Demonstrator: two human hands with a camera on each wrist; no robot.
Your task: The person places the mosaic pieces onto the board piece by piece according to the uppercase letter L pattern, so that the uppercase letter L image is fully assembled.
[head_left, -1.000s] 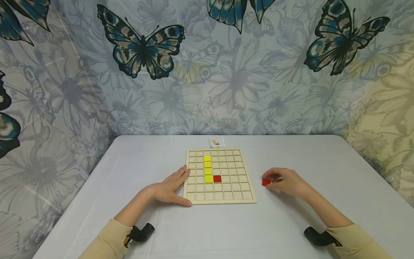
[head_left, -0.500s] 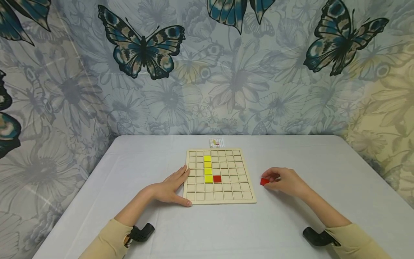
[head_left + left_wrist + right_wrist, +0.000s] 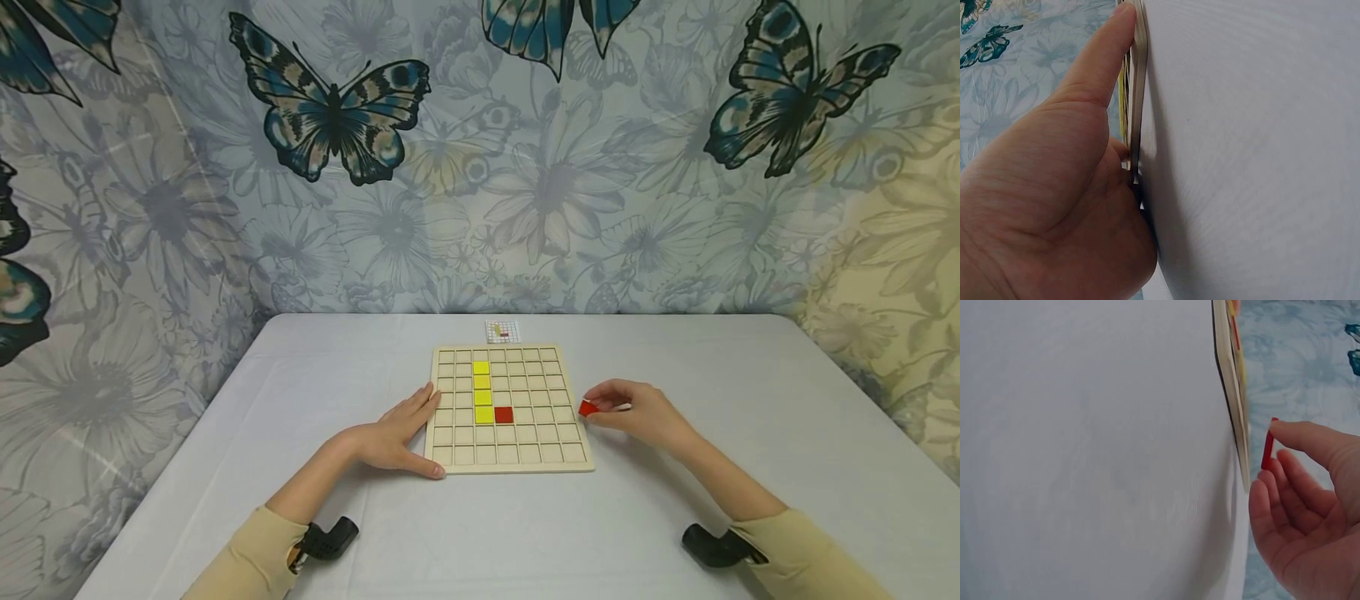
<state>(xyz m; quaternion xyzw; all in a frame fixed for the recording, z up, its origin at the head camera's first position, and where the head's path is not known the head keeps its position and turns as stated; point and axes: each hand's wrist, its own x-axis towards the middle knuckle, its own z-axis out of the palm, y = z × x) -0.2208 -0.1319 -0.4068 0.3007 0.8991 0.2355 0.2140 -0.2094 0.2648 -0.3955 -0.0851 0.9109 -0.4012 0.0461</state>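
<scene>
A wooden grid board [image 3: 517,457] lies mid-table. One of its columns holds several yellow square tiles [image 3: 482,397], and a red tile [image 3: 503,415] sits right of the lowest of them. My left hand [image 3: 392,433] rests along the board's left edge, thumb at the near corner, fingers extended. At the board's right edge, my right hand [image 3: 633,411] pinches another red tile [image 3: 587,407] between thumb and fingers. In the right wrist view this held red tile [image 3: 1269,445] appears edge-on, thin and raised beside the board [image 3: 1230,387].
Behind the board lies a small card [image 3: 502,332] printed with a grid and coloured squares. A white cloth covers the table [image 3: 337,358]. A wall with butterfly and flower print [image 3: 525,208] stands at the table's back edge.
My right hand has moved left and slightly away from me, bringing the pinched red tile to the board's right edge. My left hand and the tiles on the board have stayed put.
</scene>
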